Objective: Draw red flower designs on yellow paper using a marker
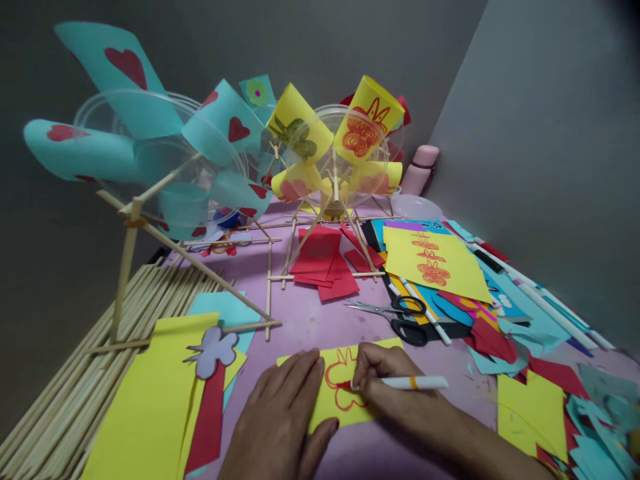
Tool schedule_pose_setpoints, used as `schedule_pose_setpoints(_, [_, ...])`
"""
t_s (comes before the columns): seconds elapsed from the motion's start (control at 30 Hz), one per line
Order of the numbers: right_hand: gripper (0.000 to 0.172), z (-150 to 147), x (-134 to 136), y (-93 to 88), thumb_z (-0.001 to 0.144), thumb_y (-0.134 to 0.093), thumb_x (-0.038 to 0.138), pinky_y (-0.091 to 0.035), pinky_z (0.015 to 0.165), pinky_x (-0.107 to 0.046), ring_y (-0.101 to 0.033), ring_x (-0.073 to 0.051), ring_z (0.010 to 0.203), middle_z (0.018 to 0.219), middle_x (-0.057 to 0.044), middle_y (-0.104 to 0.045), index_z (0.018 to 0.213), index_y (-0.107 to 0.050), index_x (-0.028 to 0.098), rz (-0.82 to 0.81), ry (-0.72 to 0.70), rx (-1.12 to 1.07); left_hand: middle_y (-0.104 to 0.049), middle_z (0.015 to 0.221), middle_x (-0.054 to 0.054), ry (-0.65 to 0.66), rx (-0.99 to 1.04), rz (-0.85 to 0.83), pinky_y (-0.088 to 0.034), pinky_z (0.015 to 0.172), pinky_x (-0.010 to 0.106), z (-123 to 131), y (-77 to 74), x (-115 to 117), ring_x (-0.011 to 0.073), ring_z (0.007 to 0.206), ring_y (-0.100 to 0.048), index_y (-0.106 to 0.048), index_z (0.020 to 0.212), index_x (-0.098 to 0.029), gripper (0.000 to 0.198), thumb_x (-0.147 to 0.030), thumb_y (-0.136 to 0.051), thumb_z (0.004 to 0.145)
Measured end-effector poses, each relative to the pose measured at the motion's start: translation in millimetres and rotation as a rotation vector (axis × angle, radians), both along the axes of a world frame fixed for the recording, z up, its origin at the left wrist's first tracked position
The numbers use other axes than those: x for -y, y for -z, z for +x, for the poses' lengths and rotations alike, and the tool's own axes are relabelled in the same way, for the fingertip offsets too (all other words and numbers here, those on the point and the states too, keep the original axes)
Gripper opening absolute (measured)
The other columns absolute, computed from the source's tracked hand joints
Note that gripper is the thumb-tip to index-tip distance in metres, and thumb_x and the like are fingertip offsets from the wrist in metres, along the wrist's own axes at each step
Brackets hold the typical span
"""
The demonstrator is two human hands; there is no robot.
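Observation:
A small yellow paper (380,415) lies on the table under both my hands. It bears a red outline of a butterfly with two antennae. My right hand (390,383) grips a white felt-tip marker (423,383), whose red tip rests against the drawing. Flat on the paper's left part, my left hand (287,407) has its fingers stretched out, with the thumb lower on the sheet. Left of that hand a lilac butterfly cutout (215,352) sits on larger yellow sheets (150,400). Scissors (395,313) with black handles lie just beyond the paper.
Stick-framed wheels with yellow (333,140) and blue (145,133) paper stand behind. Wooden sticks (65,360) are stacked at left. Red paper (323,260) lies mid-table. At right are a yellow sheet with butterflies (435,263), markers (550,307) and scraps (535,407); a pink bottle (421,170) stands behind.

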State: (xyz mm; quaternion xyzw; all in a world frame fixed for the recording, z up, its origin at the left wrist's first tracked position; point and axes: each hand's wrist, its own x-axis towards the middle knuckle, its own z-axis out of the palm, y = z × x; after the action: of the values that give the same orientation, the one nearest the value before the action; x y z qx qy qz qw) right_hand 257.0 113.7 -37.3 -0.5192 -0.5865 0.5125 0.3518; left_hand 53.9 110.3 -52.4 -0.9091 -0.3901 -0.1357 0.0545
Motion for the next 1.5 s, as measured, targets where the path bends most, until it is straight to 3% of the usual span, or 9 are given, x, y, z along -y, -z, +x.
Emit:
schedule_pose_setpoints(0.4, [0.006,0.6,0.4,5.0,0.064,-0.047,0.015,-0.027,0.047,-0.022,-0.040,-0.011,0.052,0.054,0.006,-0.047,0.061,-0.051,0.019,-0.028,0.040,-0.029,-0.056,0.128,0.009,0.000,-0.025,0.026,-0.052,0.085,0.040,-0.1,0.2,-1.1,0.0264,0.110,-0.056,-0.048,0.127,-0.017,0.051,-0.040,-0.058,0.082])
schedule_pose_setpoints(0.63, [0.006,1.4,3.4,6.8,0.068,-0.043,0.021,-0.023,0.046,-0.023,-0.033,-0.011,0.051,0.054,0.007,-0.039,0.065,-0.048,0.021,-0.029,0.177,-0.068,-0.055,0.129,0.008,0.002,-0.013,0.018,-0.052,0.085,0.040,-0.4,1.7,-2.2,0.0261,0.111,-0.056,-0.048,0.128,-0.017,0.051,-0.041,-0.057,0.083])
schedule_pose_setpoints(0.87, [0.006,-1.0,3.5,-0.6,0.068,-0.041,0.023,-0.023,0.045,-0.024,-0.032,-0.012,0.050,0.053,0.007,-0.036,0.065,-0.046,0.022,-0.026,0.155,-0.008,-0.057,0.127,0.009,0.020,0.002,0.025,-0.053,0.082,0.041,-2.6,3.2,-1.8,0.0271,0.108,-0.057,-0.048,0.127,-0.016,0.052,-0.039,-0.058,0.082])
schedule_pose_setpoints(1.23, [0.009,-1.6,6.7,-0.2,0.072,-0.039,0.019,-0.029,0.047,-0.024,-0.041,-0.014,0.052,0.054,0.006,-0.043,0.067,-0.045,0.023,0.059,0.120,0.065,-0.057,0.127,0.009,0.018,-0.014,0.034,-0.053,0.082,0.042,-0.5,3.5,-3.5,0.0269,0.109,-0.057,-0.048,0.127,-0.016,0.052,-0.039,-0.058,0.082])
schedule_pose_setpoints(1.5, [0.009,-0.3,6.8,6.5,0.069,-0.040,0.020,-0.026,0.045,-0.023,-0.037,-0.013,0.050,0.053,0.006,-0.041,0.066,-0.047,0.022,0.003,0.186,0.024,-0.057,0.127,0.010,0.021,-0.017,0.039,-0.054,0.082,0.041,-1.0,1.0,-2.7,0.0269,0.108,-0.057,-0.049,0.127,-0.015,0.052,-0.040,-0.058,0.082])
